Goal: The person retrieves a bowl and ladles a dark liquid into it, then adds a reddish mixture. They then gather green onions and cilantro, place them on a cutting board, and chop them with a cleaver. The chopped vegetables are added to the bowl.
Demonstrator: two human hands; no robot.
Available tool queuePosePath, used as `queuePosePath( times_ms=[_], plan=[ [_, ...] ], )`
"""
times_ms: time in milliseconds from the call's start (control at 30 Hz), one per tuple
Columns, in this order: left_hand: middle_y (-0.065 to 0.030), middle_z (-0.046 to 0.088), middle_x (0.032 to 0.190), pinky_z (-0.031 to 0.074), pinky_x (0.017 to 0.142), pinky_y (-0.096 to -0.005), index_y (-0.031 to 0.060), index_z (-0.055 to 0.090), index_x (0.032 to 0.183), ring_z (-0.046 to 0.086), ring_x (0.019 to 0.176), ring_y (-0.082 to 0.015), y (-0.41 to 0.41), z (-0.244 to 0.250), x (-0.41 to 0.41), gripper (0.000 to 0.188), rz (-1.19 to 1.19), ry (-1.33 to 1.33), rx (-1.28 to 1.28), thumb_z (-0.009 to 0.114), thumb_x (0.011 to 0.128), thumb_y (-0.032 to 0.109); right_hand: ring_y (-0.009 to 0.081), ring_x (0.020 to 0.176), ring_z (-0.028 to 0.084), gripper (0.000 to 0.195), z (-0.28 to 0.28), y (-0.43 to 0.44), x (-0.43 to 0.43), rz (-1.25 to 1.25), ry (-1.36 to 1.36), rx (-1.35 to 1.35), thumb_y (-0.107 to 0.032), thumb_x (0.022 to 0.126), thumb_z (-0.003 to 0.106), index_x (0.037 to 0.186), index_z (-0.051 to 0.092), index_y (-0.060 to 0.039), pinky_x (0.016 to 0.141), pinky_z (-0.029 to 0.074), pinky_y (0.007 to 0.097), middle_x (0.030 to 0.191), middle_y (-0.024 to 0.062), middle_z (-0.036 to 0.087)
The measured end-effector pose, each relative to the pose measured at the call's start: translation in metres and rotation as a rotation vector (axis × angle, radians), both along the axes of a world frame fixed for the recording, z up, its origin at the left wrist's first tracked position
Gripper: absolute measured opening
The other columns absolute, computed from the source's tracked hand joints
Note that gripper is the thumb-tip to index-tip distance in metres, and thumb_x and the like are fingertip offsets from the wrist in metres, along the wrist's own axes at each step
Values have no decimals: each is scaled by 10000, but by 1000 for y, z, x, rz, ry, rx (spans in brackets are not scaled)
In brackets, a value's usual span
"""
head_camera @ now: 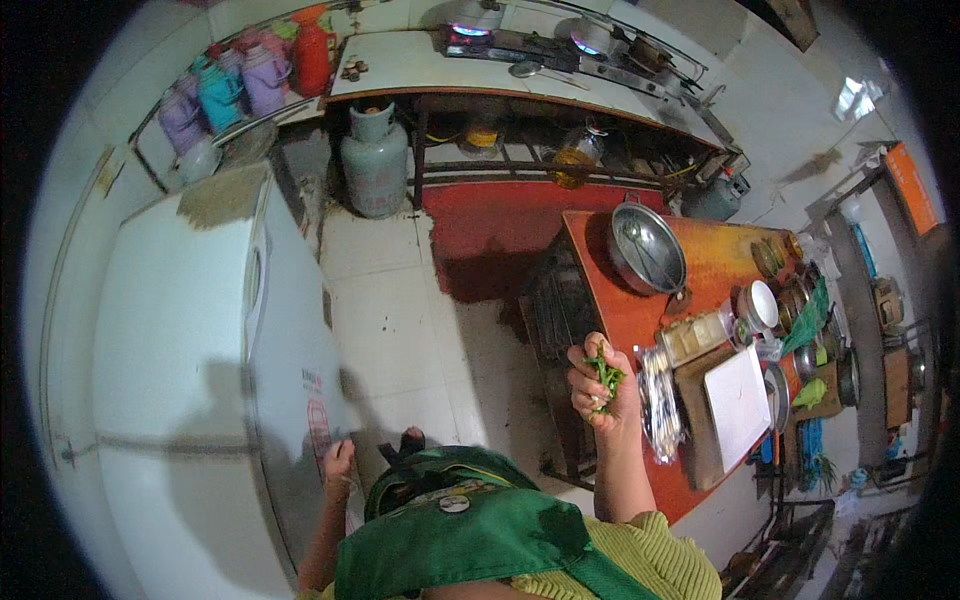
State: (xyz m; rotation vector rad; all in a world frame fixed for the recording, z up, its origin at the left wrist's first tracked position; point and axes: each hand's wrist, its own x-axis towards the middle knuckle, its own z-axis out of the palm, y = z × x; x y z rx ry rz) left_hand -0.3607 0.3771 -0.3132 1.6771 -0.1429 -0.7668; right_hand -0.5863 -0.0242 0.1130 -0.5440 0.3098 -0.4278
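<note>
Chopped green leaves or stems (606, 377) stick out of the fist of my right hand (602, 382), raised by the left edge of an orange-red table (592, 262). Low beside the white chest freezer (289, 360) hangs my left hand (339, 459), its fingers curled; whether it holds anything cannot be told. A silver bag (660, 405) lies just right of my right wrist, next to a wooden board with a white rectangular tray (739, 405). Farther up the table stands a large metal basin (646, 247) with a utensil inside.
Ahead, a counter (420, 64) bears a gas stove (517, 51) with two blue flames lit under pots, and a ladle (525, 69). A gas cylinder (373, 161) stands below. Thermos flasks (262, 79) line the upper left. Bowls (759, 306) crowd the table's right side.
</note>
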Motion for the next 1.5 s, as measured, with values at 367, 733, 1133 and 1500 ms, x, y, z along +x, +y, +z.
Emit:
queuePosePath(
  times_ms=[367, 733, 1133, 1500],
  plan=[
    [-86, 589, 713, 401, 523, -339, 17, 594, 899, 508, 545, -192, -389, 60, 268, 351, -503, -502, 345, 522, 829, 354, 78, 425, 320, 201, -18, -237, 193, -139, -10, 2, -253, 767, 560, 781, 446, -88, 300, 250, 171, 661, 32, 382],
    [-70, 594, 765, 487, 601, -337, 108, 613, 917, 592, 723, -222, -563, -22, 437, 171, -752, -708, 815, 513, 779, 125, 129, 537, 473, 197, -18, -526, 345, -187, 42, 52, -257, 761, 581, 800, 467, -103, 346, 305, 186, 678, 42, 441],
    [-164, 582, 839, 425, 723, -352, -13, 559, 977, 555, 787, -280, -1152, 105, 510, 332, -646, -230, -140, 450, 870, 281, 57, 427, 338, 120, -5, -793, 370, -623, -234, 246, -178, 856, 443, 825, 413, -66, 322, 240, 168, 708, 50, 376],
    [-14, 581, 647, 404, 498, -264, 39, 585, 789, 501, 549, -103, -1638, 192, 396, 322, -833, -227, -248, 503, 816, 349, 71, 393, 311, 135, -52, -988, 275, -933, -272, 226, -184, 871, 421, 894, 499, -76, 315, 256, 202, 684, 42, 391]
  ],
)
